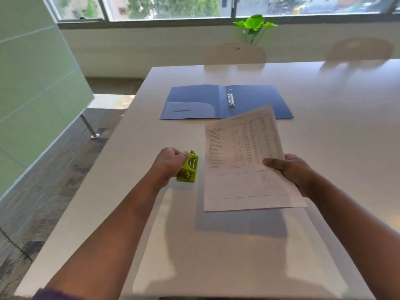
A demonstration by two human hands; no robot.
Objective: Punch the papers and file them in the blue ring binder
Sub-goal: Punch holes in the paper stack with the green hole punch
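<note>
Head view: left hand (168, 163) curled round green punch (188, 167), holding it tilted, just left of paper (244, 161). Right hand (290, 169) pinching paper at its right edge, thumb on top, sheet lifted above table (324, 100), shadow beneath. Beyond, blue binder (194, 100) lying open and flat, metal rings (230, 98) at its spine, far corner of paper overlapping its near edge. Plant (254, 24) by window.
</note>
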